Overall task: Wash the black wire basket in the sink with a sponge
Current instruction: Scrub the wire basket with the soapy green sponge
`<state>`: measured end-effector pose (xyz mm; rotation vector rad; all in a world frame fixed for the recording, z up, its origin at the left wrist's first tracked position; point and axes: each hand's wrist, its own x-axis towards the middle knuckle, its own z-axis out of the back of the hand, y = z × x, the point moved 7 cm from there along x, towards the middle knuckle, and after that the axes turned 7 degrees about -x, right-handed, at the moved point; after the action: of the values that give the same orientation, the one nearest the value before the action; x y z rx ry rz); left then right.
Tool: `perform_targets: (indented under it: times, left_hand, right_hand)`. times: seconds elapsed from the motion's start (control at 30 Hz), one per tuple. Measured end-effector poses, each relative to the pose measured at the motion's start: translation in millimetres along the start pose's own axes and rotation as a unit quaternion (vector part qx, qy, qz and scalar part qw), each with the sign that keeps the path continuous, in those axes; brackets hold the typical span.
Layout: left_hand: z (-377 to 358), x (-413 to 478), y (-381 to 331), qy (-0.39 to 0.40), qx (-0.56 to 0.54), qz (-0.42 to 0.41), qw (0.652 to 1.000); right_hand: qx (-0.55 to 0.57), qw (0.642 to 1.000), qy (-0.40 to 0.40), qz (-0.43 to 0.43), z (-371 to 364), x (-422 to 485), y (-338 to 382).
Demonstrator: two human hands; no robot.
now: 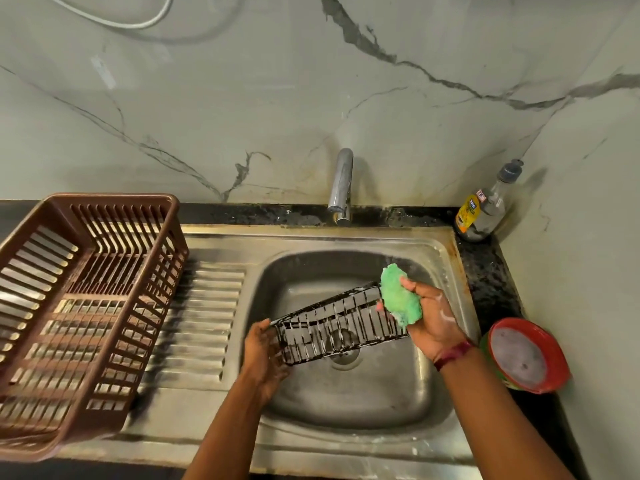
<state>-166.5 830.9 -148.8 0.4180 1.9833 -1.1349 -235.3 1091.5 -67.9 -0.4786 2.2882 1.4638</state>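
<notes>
Scrubbing step: left hand (pixel 263 355), fingers clamped on the near-left end of the black wire basket (pixel 337 327) held over the sink (pixel 446 271), should brace firmly while right hand (pixel 429 317), fingers pinching the green sponge (pixel 400 299), works each far-right wire.

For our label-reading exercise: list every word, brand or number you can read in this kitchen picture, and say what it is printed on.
Clear bottle, yellow label: print is there, but too blurred to read.
Red-rimmed tub, green side: any print too small to tell.
Nothing else carries text.
</notes>
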Motion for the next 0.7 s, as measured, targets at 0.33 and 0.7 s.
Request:
perform_targets:
  times: [0.33,0.7]
  left_hand:
    - [-57.0,-25.2,0.0,-0.036,0.316,-0.159,0.935]
    - [-34.8,-5.8,-1.1,-0.163,0.187,-0.070,0.966]
  right_hand:
    - [-0.103,0.993,0.031,0.044,-36.5,-13.2,2.8]
    - [-0.350,0.930,-0.027,0.114,-43.8,-20.9,12.4]
